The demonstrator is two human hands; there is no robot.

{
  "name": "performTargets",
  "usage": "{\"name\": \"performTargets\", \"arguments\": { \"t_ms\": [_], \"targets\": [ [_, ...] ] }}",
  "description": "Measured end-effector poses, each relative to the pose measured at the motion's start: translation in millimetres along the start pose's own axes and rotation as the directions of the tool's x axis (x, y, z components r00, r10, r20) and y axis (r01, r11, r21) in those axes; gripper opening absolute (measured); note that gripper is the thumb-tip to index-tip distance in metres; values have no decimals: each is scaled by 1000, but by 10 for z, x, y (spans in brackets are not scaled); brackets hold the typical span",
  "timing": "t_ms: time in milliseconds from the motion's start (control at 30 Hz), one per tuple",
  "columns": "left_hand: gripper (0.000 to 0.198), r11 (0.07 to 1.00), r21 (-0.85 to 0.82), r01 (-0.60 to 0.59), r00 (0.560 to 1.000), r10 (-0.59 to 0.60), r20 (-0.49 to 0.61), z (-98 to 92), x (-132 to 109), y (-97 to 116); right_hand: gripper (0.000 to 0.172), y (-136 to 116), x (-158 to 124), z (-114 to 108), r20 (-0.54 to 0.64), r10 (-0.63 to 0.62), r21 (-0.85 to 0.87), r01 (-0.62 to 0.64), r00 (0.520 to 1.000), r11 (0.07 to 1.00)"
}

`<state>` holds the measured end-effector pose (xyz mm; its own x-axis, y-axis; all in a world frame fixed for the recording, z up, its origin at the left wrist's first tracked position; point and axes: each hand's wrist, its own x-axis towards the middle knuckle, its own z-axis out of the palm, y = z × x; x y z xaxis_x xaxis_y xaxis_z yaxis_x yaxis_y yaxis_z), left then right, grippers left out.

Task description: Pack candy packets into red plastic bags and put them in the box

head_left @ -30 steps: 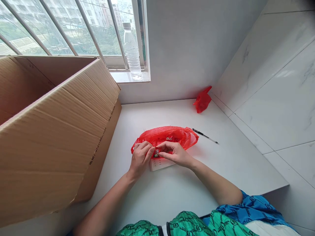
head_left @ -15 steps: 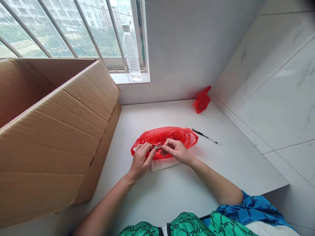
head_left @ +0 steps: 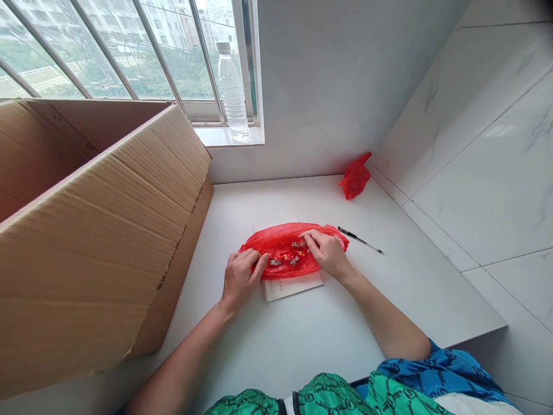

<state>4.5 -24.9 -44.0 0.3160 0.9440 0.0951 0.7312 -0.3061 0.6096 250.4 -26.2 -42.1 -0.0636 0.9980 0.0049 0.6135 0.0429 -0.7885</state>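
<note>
A thin red plastic bag [head_left: 280,233] lies spread open, with several small red wrapped packets [head_left: 276,262] showing pale printing inside it. At its left end, my left hand [head_left: 243,274] is closed, thumb and fingers pinching the bag's near rim. My right hand [head_left: 327,253] reaches over the right side of the opening, its fingertips together at a small red packet [head_left: 296,244]. How firmly it grips that packet is hard to see. Under the bag's near edge, a white notebook [head_left: 294,286] with handwriting sticks out.
Right of the bag lies a black pen [head_left: 360,239]. A crumpled red bag [head_left: 355,177] sits in the back corner of the white table [head_left: 415,282]. A large open cardboard box [head_left: 129,230] stands on the left. On the windowsill is a clear water bottle [head_left: 233,95].
My hands have moved apart from the small packet that both were touching. The left shifted left to the bag's edge; the right moved right and farther back. More packets now show.
</note>
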Motion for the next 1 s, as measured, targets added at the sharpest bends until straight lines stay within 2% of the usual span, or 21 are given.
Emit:
{"name": "performTargets", "arguments": {
  "t_ms": [133, 200, 367, 533, 667, 867, 1000],
  "targets": [
    [20, 990, 44, -134, 991, 133, 28, -16, 2, 57, 23, 88, 23, -7, 52, 7, -187, 3, 999, 982],
    [19, 980, 85, -179, 983, 174, 63, 9, -8, 75, 27, 120, 26, 22, 51, -5, -269, 19, 999, 963],
    [33, 958, 248, -142, 987, 119, 108, 118, -40, 14, 24, 128, 37, 81, 5, -33, -404, 33, 999, 914],
    [44, 940, 308, -147, 984, 108, 139, 165, -37, -19, 24, 51, 62, 164, 53, -160, -435, 167, 986, 885],
    [57, 937, 320, -143, 982, 94, 162, 175, -25, 2, 29, 78, 101, 261, 110, -92, -512, 136, 990, 848],
    [67, 936, 315, -157, 979, 106, 174, 181, -32, -5, 49, 113, 116, 279, 75, 0, -582, 44, 997, 812],
    [68, 935, 318, -159, 980, 110, 167, 184, -45, -39, 55, 123, 109, 235, 99, 34, -544, 25, 995, 839]
  ]
}}
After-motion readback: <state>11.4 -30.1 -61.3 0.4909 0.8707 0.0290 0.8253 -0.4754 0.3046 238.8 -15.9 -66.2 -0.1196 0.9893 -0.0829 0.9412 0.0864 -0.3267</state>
